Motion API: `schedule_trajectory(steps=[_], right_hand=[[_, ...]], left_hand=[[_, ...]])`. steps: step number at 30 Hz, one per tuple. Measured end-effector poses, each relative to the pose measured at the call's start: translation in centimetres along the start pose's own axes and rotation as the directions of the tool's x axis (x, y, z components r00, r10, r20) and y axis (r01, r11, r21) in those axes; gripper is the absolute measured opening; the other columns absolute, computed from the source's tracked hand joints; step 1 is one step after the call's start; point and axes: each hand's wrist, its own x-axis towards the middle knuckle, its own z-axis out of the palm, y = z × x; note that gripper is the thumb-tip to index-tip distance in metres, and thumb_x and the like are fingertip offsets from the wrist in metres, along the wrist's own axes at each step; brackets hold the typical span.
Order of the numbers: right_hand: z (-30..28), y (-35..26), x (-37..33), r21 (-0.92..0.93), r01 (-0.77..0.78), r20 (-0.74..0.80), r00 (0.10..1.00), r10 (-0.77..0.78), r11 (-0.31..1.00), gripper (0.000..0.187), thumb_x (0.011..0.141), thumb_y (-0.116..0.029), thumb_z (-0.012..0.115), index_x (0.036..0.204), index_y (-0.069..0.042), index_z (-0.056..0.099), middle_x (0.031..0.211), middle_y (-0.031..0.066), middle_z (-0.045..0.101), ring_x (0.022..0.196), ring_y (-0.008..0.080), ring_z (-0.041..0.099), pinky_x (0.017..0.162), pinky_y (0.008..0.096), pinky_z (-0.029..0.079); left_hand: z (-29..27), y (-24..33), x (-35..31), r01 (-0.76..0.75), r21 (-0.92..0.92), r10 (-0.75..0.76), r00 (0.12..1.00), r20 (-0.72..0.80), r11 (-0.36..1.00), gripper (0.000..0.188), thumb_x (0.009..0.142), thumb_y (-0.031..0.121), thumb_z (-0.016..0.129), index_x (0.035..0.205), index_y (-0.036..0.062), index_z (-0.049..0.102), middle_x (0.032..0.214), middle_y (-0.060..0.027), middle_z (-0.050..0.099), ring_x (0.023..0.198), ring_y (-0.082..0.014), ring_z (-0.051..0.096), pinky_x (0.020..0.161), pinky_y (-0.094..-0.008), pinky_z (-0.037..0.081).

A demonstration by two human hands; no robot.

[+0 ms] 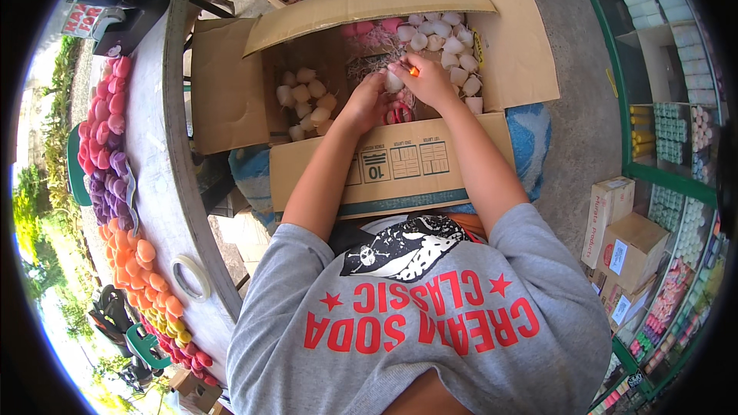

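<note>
Over the open cardboard box point(400, 204), both hands meet at a small white rounded candle point(393, 82). My left hand point(366, 101) is closed round its left side. My right hand point(427, 81) touches it from the right and grips a small tool with an orange handle point(414, 71); its working end is hidden. Just below the hands lie red-handled scissors point(398, 114). Similar white candles point(446, 34) are heaped at the box's right side. A second group of cream-white candles point(307, 97) sits in its left part. Pinkish shreds and pink pieces point(358, 29) lie at the far side.
The box's flaps point(519, 38) are spread outward. To the left, a long table point(165, 146) bears rows of red, purple, orange and yellow rounded pieces point(131, 257) and a tape roll point(191, 278). On the right stand a green-framed cabinet point(626, 69) and stacked cartons point(634, 250).
</note>
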Motion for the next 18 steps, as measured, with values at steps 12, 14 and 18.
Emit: schedule_trajectory(steps=[12, 14, 18], right_hand=[[0.1, -1.6, -0.8, -0.424, 0.181, 0.291, 0.955, -0.056, 0.887, 0.019, 0.072, -0.031, 0.061, 0.072, -0.012, 0.06, 0.071, 0.0099, 0.064, 0.07, 0.0327, 0.063, 0.061, 0.0439, 0.05], [0.2, -1.9, -0.8, -0.435, 0.233, 0.297, 0.949, -0.106, 0.87, 0.017, 0.071, -0.03, 0.061, 0.072, -0.013, 0.06, 0.071, 0.0092, 0.064, 0.07, 0.0322, 0.063, 0.061, 0.044, 0.05], [0.2, -2.4, -1.0, -0.488, 0.247, 0.342, 0.937, -0.078, 0.837, 0.016, 0.071, -0.026, 0.058, 0.079, -0.015, 0.066, 0.078, 0.009, 0.067, 0.074, 0.0302, 0.066, 0.065, 0.0445, 0.052]], left_hand=[[0.0, 0.4, -0.5, -0.157, 0.084, 0.175, 0.933, -0.314, 0.984, 0.027, 0.089, 0.031, 0.04, 0.083, 0.0088, 0.055, 0.075, -0.0017, 0.054, 0.065, -0.0116, 0.049, 0.056, -0.0273, 0.039], [-0.7, -0.1, -0.1, -0.222, 0.123, 0.25, 0.913, -0.322, 0.967, 0.024, 0.089, 0.032, 0.042, 0.084, 0.0118, 0.054, 0.076, -0.0001, 0.054, 0.065, -0.0107, 0.049, 0.052, -0.0262, 0.038], [-1.9, -1.1, 0.6, -0.33, 0.282, 0.408, 0.864, -0.293, 0.901, 0.024, 0.089, 0.032, 0.042, 0.086, 0.0124, 0.055, 0.077, 0.0003, 0.053, 0.065, -0.01, 0.048, 0.052, -0.0257, 0.038]])
